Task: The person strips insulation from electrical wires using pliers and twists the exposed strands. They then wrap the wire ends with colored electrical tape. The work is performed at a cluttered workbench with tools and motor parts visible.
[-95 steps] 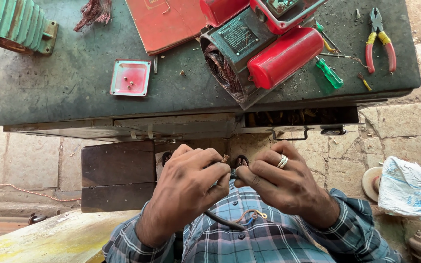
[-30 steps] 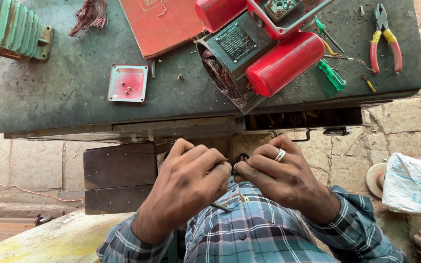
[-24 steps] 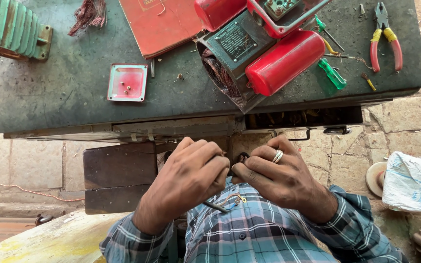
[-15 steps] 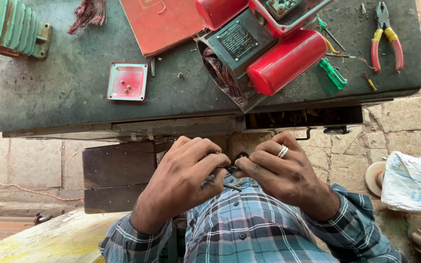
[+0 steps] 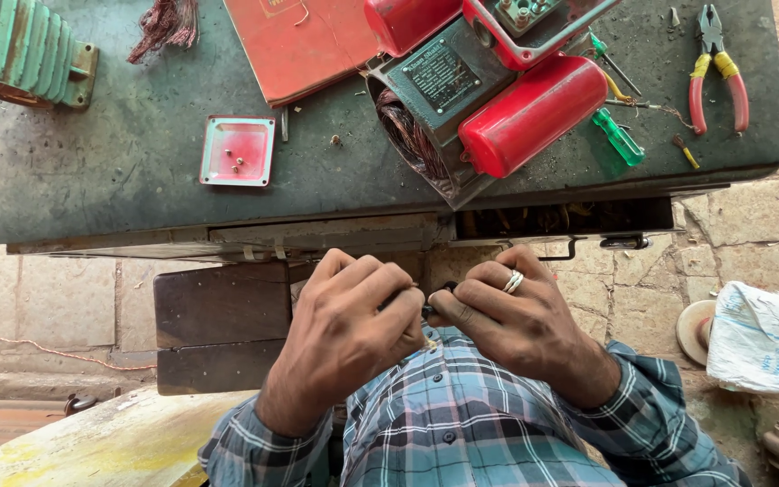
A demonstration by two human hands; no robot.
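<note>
pinching a small dark part (image 5: 432, 311), both hands (image 5: 353, 316) below a red-capped motor (image 5: 489, 99).

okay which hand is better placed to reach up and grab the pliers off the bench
Probably the right hand. The pliers lie at the bench's far right corner, on that hand's side. The left hand would have to cross over. Both hands are closed on a small dark part, so one must let go first.
</note>
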